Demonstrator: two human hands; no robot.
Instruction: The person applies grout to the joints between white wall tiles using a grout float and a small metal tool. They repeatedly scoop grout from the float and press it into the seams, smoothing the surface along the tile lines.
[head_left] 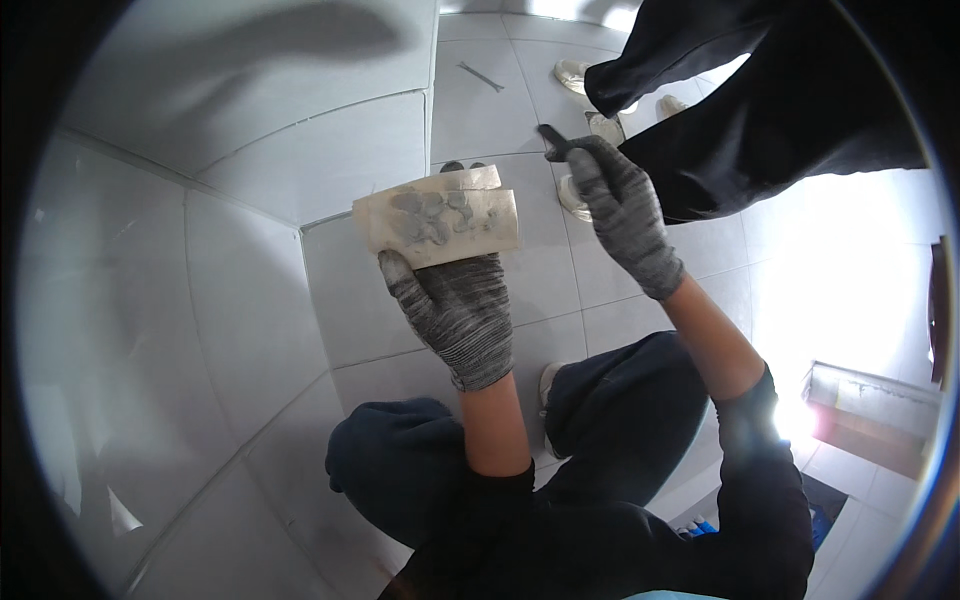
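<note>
Left hand (455,312) is clamping smeared sheet (437,220), needing steadiness; at its two o'clock, right hand (622,208) is gripping dark tool (552,139).

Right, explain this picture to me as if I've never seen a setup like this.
There is no machine here: these are a person's own two hands, in grey gloves. The single picture comes from a wide fisheye camera worn on that person's head and looking down, so straight edges bend near the rim. Its left is the person's left.

The left hand holds a beige piece with grey smears on it. The right hand grips a small dark tool; I can't tell exactly what kind.

Below is a grey tiled floor, with a slim grey strip lying on it. At the upper right, the black trousers belong to someone else standing nearby.
</note>
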